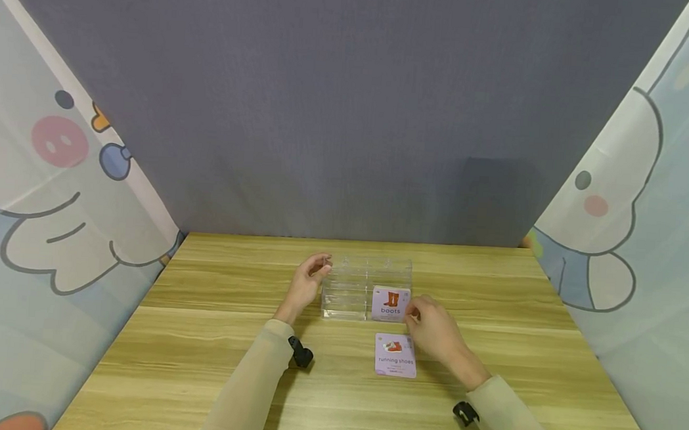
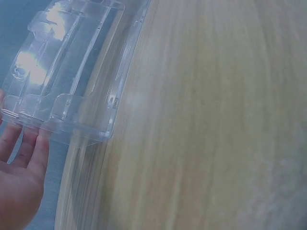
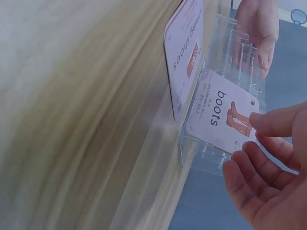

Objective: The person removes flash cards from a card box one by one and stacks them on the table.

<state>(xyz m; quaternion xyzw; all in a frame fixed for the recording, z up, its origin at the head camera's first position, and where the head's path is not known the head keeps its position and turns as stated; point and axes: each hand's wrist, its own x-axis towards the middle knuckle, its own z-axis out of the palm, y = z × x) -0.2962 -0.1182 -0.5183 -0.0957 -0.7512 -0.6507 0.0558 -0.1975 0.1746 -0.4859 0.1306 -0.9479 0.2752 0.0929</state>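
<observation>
Left hand [image 1: 306, 283] clamped on clear holder [image 1: 344, 305], left end; right hand [image 1: 436, 328] pinching boots card [image 1: 390, 304], front right slot; running shoes card [image 1: 396, 356] on table [image 1: 193, 363]

So from the right wrist everything's kinda sideways. The right hand [image 3: 268, 170] has its grip on the edge of the boots card [image 3: 201, 112], thumb and fingertips right by the orange boots drawing. That card's sitting in a clear plastic rack [image 3: 230, 40], with the left hand [image 3: 259, 21] up at the rack's far end. The running shoes card [image 3: 184, 60] is on the wood-grain desk [image 3: 91, 124], just in front of the rack. Blue-grey backdrop [image 3: 204, 203] behind it all.
</observation>
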